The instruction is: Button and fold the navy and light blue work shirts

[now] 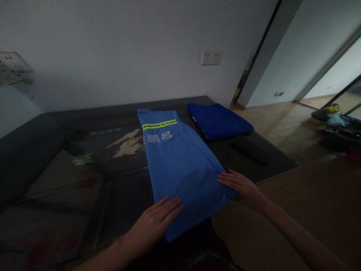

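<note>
A light blue garment (pixel 183 162) lies folded lengthwise on the dark glossy table (pixel 126 192), with a yellow-green stripe and white characters near its far end. My left hand (pixel 156 220) rests on its near left edge, fingers stretched out over the cloth. On the right edge, my right hand (pixel 242 188) lies with its fingers extended on the fabric; the thumb is hidden. Beyond and to the right sits a folded dark blue garment (pixel 221 120), apart from the light blue one.
A flat dark object (pixel 249 150) lies on the table's right part. The wall (pixel 126 52) with a double socket (pixel 211 58) rises behind the table. Several items are piled on the wooden floor (pixel 282 116) at the far right.
</note>
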`<state>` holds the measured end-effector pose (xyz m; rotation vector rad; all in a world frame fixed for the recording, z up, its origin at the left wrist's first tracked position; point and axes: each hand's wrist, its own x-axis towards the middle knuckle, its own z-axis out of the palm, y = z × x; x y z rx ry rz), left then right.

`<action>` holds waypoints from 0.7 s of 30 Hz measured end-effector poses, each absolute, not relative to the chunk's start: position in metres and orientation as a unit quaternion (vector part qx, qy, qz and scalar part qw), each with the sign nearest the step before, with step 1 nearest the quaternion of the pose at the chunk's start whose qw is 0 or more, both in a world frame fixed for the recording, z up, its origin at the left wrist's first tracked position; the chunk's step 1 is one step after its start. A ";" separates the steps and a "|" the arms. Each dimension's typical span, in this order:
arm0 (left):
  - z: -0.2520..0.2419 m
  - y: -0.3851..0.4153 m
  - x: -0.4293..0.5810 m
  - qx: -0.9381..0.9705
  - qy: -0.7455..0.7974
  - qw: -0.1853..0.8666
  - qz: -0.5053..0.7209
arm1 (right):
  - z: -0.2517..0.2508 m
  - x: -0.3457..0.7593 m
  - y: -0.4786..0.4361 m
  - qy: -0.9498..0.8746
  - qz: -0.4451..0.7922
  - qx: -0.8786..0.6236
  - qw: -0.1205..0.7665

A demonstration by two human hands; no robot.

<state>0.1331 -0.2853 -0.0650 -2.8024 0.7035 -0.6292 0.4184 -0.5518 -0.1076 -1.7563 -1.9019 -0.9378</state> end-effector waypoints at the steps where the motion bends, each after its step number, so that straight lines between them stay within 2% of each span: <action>1: -0.064 -0.286 0.132 -0.943 0.240 0.082 -0.215 | -0.110 0.419 -0.552 -0.679 -0.347 -0.615 0.201; 6: -0.058 -0.286 0.127 -0.946 0.234 -0.027 -0.222 | -0.114 0.417 -0.555 -0.679 -0.375 -0.588 0.230; 12: -0.035 -0.287 0.135 -0.932 0.122 -0.255 -0.225 | -0.111 0.416 -0.557 -0.671 -0.347 -0.603 0.257; 17: -0.021 -0.289 0.150 -0.902 -0.023 -0.342 -0.263 | -0.104 0.412 -0.558 -0.642 -0.297 -0.633 0.314; 21: -0.016 -0.284 0.161 -0.868 -0.081 -0.412 -0.265 | -0.093 0.408 -0.557 -0.596 -0.243 -0.663 0.381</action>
